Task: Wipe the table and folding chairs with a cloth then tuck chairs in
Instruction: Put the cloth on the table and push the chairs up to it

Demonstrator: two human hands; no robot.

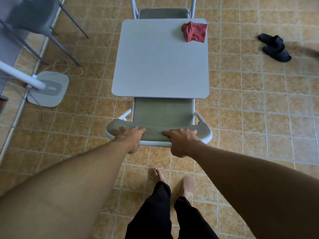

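Head view: the near folding chair stands at the near edge of the table, the front of its seat under the tabletop, the rest out on the tiled floor; the left hand and right hand are set apart, each curled over the top of the chair's backrest, thumbs behind; bare floor runs wide on both sides of chair and table; the red cloth lies crumpled on the table's far right corner, touching both edges; the far folding chair sits tucked at the opposite edge; black slippers lie well apart to the right; left, a white stand base, a looped cable and a grey chair line the wall.
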